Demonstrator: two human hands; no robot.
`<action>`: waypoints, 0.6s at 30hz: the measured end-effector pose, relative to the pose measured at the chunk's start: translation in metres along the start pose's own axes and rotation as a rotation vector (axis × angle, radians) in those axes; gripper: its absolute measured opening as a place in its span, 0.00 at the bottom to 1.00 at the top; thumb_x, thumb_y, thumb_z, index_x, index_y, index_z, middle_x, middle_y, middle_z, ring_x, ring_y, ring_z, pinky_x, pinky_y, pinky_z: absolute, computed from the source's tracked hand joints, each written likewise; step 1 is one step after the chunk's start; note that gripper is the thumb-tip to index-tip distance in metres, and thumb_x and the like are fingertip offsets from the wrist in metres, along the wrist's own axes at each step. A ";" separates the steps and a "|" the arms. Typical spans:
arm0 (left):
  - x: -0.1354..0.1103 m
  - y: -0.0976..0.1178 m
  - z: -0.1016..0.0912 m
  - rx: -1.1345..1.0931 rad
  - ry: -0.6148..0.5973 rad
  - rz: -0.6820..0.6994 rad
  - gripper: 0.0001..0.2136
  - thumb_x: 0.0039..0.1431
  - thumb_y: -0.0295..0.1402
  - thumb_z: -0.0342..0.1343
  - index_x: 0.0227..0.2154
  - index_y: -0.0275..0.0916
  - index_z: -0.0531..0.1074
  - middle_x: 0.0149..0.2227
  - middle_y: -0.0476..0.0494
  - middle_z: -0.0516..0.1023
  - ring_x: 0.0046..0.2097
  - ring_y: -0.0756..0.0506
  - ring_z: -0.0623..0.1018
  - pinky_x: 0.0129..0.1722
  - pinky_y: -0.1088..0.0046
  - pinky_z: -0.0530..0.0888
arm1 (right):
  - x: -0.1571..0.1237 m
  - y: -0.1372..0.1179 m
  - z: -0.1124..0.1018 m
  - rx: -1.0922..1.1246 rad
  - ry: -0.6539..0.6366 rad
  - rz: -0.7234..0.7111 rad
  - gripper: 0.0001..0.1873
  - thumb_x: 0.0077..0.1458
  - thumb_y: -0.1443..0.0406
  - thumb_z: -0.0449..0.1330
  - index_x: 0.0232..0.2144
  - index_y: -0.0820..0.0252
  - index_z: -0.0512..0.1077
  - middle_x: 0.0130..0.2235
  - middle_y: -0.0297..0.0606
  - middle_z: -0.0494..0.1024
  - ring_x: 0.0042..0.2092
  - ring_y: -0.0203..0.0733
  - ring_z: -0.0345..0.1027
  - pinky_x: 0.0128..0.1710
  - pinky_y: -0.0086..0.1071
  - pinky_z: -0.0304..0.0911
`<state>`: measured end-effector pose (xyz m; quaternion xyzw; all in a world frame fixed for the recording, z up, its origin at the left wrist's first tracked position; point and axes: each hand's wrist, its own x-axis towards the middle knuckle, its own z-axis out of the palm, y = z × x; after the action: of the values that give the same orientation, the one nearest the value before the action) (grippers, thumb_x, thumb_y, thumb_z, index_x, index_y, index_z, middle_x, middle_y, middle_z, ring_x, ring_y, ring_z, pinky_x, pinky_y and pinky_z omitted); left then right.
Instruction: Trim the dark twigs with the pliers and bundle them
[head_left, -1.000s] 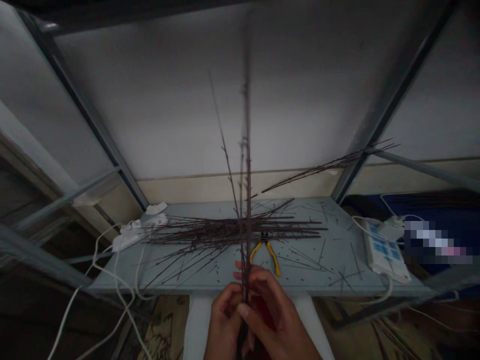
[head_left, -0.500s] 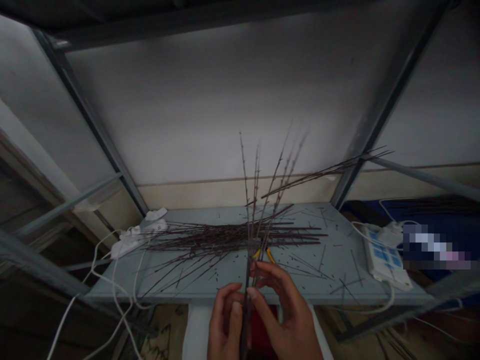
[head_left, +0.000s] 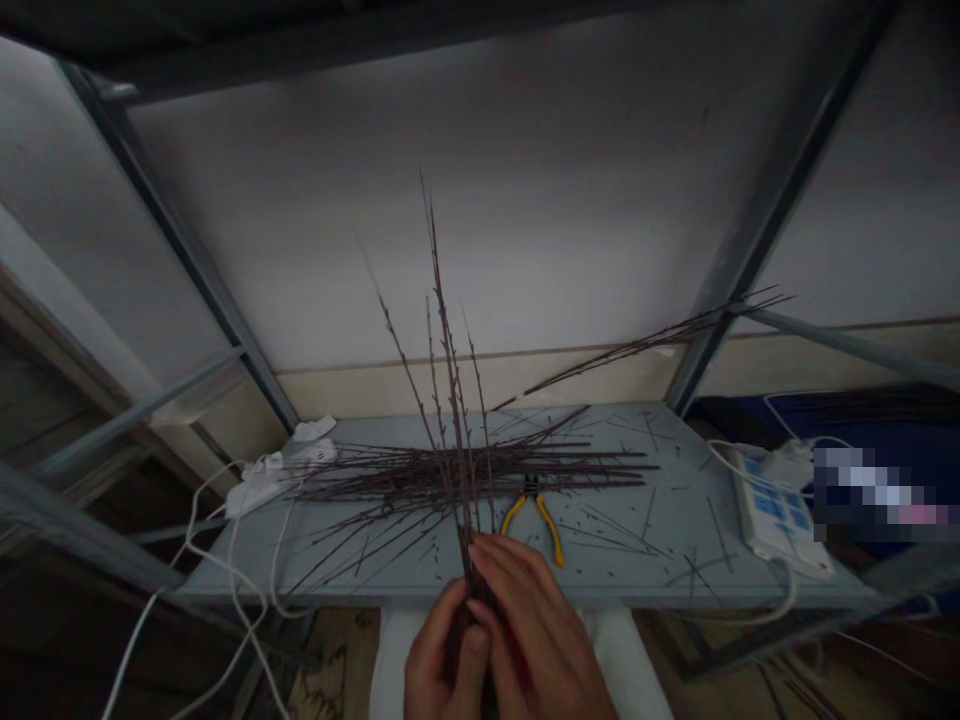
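A small bunch of thin brown twigs [head_left: 453, 400] stands upright before me, with buds along the stems and the tips fanned out. My left hand [head_left: 450, 655] is wrapped round its lower end. Just above, my right hand [head_left: 532, 625] closes on the same twigs from the right, fingers pressed together. Behind the hands, a heap of similar twigs [head_left: 420, 475] lies crosswise on the grey shelf [head_left: 600, 590]. Yellow-handled pliers [head_left: 556, 530] rest on the shelf beyond my right hand, jaws pointing away. The twigs' bottom ends are hidden by my hands.
White power strips with cables lie at the left [head_left: 281, 475] and right [head_left: 780, 510] ends of the shelf. Several long twigs [head_left: 637, 345] lean against the right metal post [head_left: 780, 210]. Cut bits and short twigs are scattered about. A pale wall [head_left: 465, 230] closes the back.
The bunch has swung left and its stems are closer together. My right hand has gone from loosely curled fingers to pressing on the stems, and the pliers are now uncovered.
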<state>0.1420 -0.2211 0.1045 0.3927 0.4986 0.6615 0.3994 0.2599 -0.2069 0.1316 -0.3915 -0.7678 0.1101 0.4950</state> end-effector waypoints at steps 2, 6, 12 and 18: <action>0.006 0.007 0.000 -0.004 -0.044 -0.044 0.22 0.51 0.51 0.65 0.40 0.38 0.82 0.34 0.37 0.85 0.34 0.39 0.82 0.32 0.70 0.80 | -0.002 0.001 -0.002 -0.036 0.001 -0.042 0.35 0.60 0.75 0.54 0.66 0.43 0.59 0.64 0.37 0.69 0.64 0.52 0.62 0.59 0.48 0.67; 0.024 0.019 -0.005 -0.056 -0.096 -0.105 0.20 0.58 0.48 0.61 0.42 0.36 0.80 0.26 0.44 0.80 0.20 0.50 0.72 0.20 0.77 0.71 | -0.010 0.029 -0.003 -0.067 0.156 0.103 0.22 0.63 0.72 0.53 0.55 0.48 0.68 0.58 0.43 0.72 0.59 0.51 0.66 0.57 0.48 0.66; 0.043 0.019 -0.015 -0.050 -0.119 -0.032 0.18 0.62 0.47 0.58 0.38 0.34 0.80 0.24 0.46 0.76 0.23 0.50 0.71 0.23 0.77 0.69 | -0.014 0.122 0.008 -0.440 0.032 0.406 0.11 0.66 0.62 0.52 0.45 0.59 0.70 0.44 0.48 0.75 0.48 0.54 0.70 0.52 0.49 0.65; 0.043 0.014 -0.016 -0.125 -0.094 -0.039 0.19 0.62 0.47 0.58 0.43 0.36 0.79 0.28 0.45 0.78 0.23 0.50 0.71 0.21 0.77 0.67 | 0.003 0.154 0.027 -0.757 -0.242 0.638 0.18 0.65 0.58 0.54 0.49 0.65 0.69 0.46 0.55 0.75 0.49 0.61 0.70 0.46 0.46 0.63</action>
<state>0.1092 -0.1898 0.1198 0.3877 0.4448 0.6642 0.4589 0.3127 -0.0955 0.0348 -0.7428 -0.6481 0.0144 0.1676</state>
